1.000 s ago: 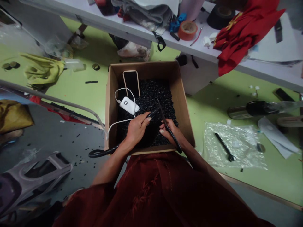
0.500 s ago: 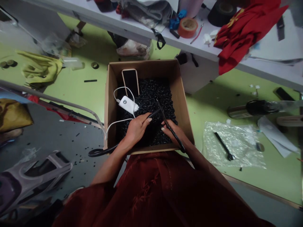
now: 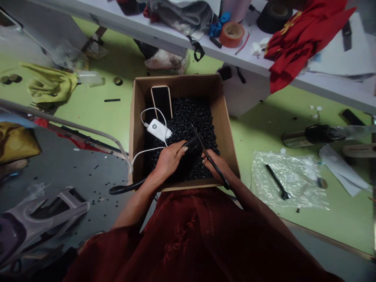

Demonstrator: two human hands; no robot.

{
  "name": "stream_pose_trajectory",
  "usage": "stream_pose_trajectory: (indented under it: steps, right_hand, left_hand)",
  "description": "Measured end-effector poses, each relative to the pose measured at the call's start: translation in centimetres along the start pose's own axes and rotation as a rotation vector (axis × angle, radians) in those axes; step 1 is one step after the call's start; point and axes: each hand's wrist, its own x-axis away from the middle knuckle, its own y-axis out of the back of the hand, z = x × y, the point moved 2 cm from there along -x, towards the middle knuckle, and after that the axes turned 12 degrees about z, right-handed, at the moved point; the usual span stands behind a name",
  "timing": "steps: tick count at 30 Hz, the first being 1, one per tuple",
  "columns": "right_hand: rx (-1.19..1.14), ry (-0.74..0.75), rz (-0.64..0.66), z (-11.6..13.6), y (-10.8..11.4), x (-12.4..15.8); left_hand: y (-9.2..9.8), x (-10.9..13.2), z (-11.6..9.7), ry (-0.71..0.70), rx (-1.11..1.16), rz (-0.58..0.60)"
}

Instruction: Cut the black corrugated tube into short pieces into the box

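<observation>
My left hand is closed around a black corrugated tube, whose free end points toward the middle of an open cardboard box. The tube trails back under my left wrist and loops over the box's near left corner. In my right hand is a pair of dark scissors, their blades crossing at the tube's end; I cannot tell how far apart the blades are. Beneath both hands lies a heap of small black cut pieces. Part of the tube is hidden by my left fingers.
Inside the box, a phone and a white power bank with a white cable rest at the left. A bench shelf holds orange tape and red cloth. At right are a plastic sheet and a flask.
The scissors' tips have shifted slightly left and their angle has changed a little at the tube's end. My left hand stays almost still on the tube.
</observation>
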Motion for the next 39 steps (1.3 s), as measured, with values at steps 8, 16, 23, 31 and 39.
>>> stream_pose_trajectory:
  steps: [8,16,23,31,39]
  right_hand:
    - [0.011,0.002,-0.057,-0.2,-0.3,-0.2]
    - [0.006,-0.002,-0.051,0.2,-0.3,-0.1]
    - [-0.081,-0.005,-0.092,-0.5,-0.2,-0.4]
    - [-0.393,0.050,-0.040,0.8,-0.2,0.5]
    - [-0.150,0.101,0.137,1.2,-0.5,-0.4]
  left_hand:
    - [0.0,-0.1,0.0,0.020,0.000,-0.014]
    - [0.2,-0.2,-0.1,0.040,-0.053,-0.008]
    - [0.1,-0.2,0.1,0.040,-0.045,-0.013]
    - [0.2,-0.2,0.1,0.073,-0.049,-0.010]
    - [0.2,-0.2,0.1,0.107,-0.023,-0.037]
